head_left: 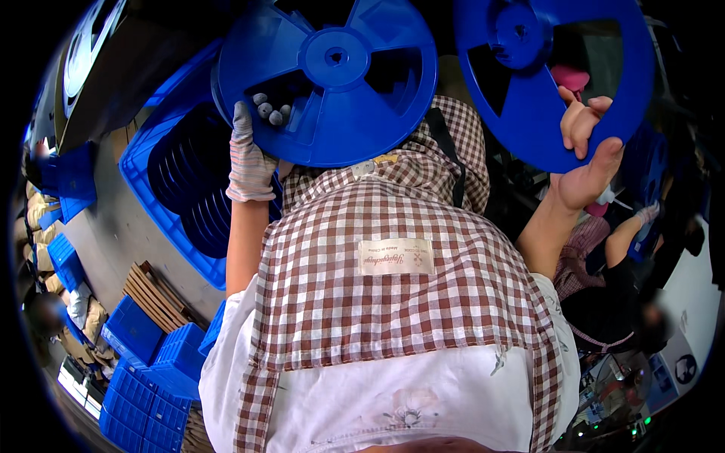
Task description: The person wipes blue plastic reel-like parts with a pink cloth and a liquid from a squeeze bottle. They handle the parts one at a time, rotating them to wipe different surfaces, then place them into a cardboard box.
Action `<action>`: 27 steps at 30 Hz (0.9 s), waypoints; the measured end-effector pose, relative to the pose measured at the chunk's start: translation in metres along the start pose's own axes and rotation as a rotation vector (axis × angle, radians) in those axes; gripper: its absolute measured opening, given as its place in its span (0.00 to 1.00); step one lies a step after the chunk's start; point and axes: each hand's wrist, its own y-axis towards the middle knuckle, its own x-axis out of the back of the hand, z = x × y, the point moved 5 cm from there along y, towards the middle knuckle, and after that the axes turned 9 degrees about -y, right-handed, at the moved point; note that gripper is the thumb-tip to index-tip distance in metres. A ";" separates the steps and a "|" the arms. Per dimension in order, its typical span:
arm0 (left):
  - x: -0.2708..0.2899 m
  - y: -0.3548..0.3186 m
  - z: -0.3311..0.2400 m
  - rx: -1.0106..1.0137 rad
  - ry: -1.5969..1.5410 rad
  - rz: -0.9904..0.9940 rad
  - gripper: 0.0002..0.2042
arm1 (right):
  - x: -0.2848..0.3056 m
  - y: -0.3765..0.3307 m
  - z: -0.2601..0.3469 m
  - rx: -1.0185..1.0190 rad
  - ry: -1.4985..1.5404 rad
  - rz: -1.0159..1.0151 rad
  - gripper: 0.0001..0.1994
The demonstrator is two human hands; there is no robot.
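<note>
My left hand (251,162), in a striped glove with grey fingertips, grips the lower left rim of a blue plastic reel (332,128). Its thumb lies outside the rim, and the fingertips show through a cut-out window. A second blue reel (521,113) is raised at the upper right. My bare right hand (585,147) pinches that reel's lower right rim, fingers through a window and thumb outside. The two reels are held apart, with their tops cut off by the view. Behind the second reel is a pink thing (570,78) I cannot make out.
At left, a large blue crate (143,162) holds a row of dark discs. Further down are stacked blue crates (143,408) and brown flat boards (155,294). On the right, another person's gloved hand (647,213) is near blue reels. A brown panel (106,83) stands upper left.
</note>
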 end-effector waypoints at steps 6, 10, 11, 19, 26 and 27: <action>0.009 0.001 -0.001 0.013 -0.013 0.012 0.21 | -0.058 -0.009 0.005 0.057 -0.188 0.172 0.32; 0.005 0.002 0.002 0.076 -0.058 0.046 0.22 | -0.142 -0.028 -0.001 0.277 -0.441 0.491 0.26; 0.005 0.003 0.002 0.094 -0.068 0.048 0.22 | -0.161 -0.037 -0.007 0.295 -0.451 0.563 0.27; 0.019 -0.009 0.016 0.075 0.011 -0.179 0.27 | -0.233 -0.085 -0.047 0.331 -0.474 0.842 0.26; 0.033 -0.007 0.020 0.109 -0.128 -0.139 0.27 | -0.246 -0.086 -0.043 0.404 -0.573 0.790 0.30; 0.034 -0.005 0.021 0.109 -0.128 -0.126 0.27 | -0.247 -0.086 -0.044 0.399 -0.575 0.791 0.30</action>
